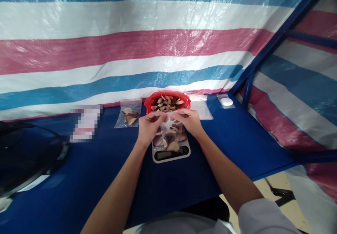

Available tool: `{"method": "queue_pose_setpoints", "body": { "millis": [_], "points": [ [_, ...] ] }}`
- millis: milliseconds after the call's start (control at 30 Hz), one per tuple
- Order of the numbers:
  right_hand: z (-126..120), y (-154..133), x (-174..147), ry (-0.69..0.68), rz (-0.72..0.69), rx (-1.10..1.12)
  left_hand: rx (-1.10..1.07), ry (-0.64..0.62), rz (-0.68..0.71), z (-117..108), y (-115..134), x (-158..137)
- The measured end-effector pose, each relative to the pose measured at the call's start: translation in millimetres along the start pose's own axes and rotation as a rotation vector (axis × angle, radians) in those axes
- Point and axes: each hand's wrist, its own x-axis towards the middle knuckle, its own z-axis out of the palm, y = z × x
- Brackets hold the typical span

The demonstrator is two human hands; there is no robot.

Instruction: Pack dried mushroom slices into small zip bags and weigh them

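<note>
Both hands pinch the top edge of a clear plastic bag [171,130] with several brown, shell-like slices inside. My left hand [150,127] grips the bag's left top corner, thumb and fingers pressed together. On the other side, my right hand [188,120] has its fingers closed on the right top part. Beneath the bag lies a kitchen scale [158,159] with a dark display; the bag partly covers its plate, and I cannot tell whether it touches. Just behind the hands, a red plastic bag [147,105] stands open, full of similar brown slices.
A filled clear bag [129,116] lies left of the red bag. Flat clear bags [204,108] lie to its right, near a white oval object [226,102]. A large black round object [28,156] occupies the left of the blue table [237,139]. Striped sheeting [131,48] hangs behind.
</note>
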Motion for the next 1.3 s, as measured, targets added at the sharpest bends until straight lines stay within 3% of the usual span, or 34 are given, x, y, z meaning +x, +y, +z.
{"method": "queue_pose_setpoints", "body": {
  "millis": [267,533,1300],
  "points": [
    [-9.3,2.6,3.1,-0.014,-0.010,0.006,-0.038,-0.006,-0.009,-2.3,-3.5,1.7],
    [-5.3,7.3,1.5,-0.007,-0.030,-0.035,0.054,-0.031,-0.010,-1.4,2.9,-0.1],
    [-7.9,-0.4,-1.2,-0.047,-0.008,-0.100,0.038,-0.051,-0.017,-1.1,0.5,0.2]
  ]
}}
